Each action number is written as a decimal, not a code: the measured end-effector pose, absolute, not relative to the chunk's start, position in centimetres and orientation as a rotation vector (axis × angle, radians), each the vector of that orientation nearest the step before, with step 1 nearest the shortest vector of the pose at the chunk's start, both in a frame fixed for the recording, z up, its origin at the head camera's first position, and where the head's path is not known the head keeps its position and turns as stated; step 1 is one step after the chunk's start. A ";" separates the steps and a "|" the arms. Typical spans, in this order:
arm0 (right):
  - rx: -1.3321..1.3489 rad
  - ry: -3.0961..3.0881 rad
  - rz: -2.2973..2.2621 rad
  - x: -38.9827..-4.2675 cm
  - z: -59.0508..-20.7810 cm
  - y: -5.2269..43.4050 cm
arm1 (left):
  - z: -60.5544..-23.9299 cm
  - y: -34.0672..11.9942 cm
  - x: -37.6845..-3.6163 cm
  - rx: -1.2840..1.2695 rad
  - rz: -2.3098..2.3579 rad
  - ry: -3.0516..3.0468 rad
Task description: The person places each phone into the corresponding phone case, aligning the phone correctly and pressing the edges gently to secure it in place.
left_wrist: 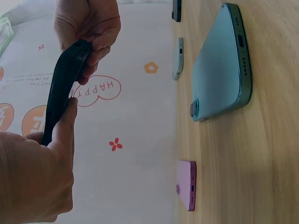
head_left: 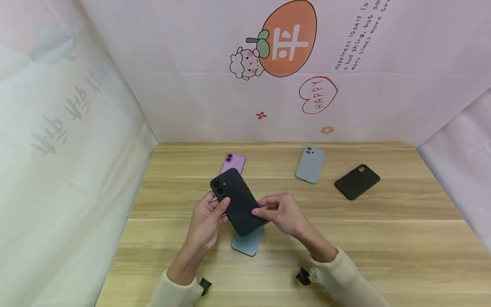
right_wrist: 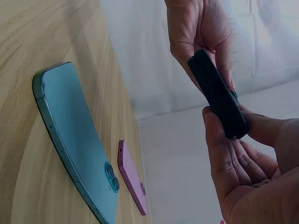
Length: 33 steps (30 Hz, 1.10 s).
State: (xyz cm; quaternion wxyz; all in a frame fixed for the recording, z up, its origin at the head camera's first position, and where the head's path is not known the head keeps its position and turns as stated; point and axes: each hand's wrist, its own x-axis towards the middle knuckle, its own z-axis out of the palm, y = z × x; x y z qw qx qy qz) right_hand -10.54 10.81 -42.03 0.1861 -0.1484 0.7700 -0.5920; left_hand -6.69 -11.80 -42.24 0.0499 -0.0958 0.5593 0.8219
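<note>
Above the table both hands hold a black phone case (head_left: 241, 202), tilted, with its camera corner at the upper left. My left hand (head_left: 205, 221) grips its left edge, thumb on the back. The right hand (head_left: 284, 213) pinches the lower right edge between thumb and fingers. In the left wrist view the case (left_wrist: 63, 86) looks bent along its length; whether a phone sits inside, I cannot tell. Beneath it a teal phone (head_left: 247, 245) lies back up on the wood, partly covered in the head view but plain in the right wrist view.
A purple phone (head_left: 235, 162) lies behind the held case, partly hidden by it. Farther right are a pale blue phone (head_left: 310, 165) and another black phone case (head_left: 356, 182). White printed cloth (head_left: 199, 106) hangs along the back and sides of the wooden table (head_left: 383, 238).
</note>
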 end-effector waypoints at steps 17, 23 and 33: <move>-0.744 2.255 -1.389 -11.0 -41.3 12.3 | -42.5 -13.8 -6.5 -0.125 2.321 1.740; -0.786 2.284 -1.335 -11.1 -41.0 12.6 | -42.3 -13.9 -6.6 -0.121 2.267 1.759; -0.662 2.393 -1.366 -11.2 -40.9 12.9 | -42.3 -13.8 -6.6 -0.126 2.243 1.775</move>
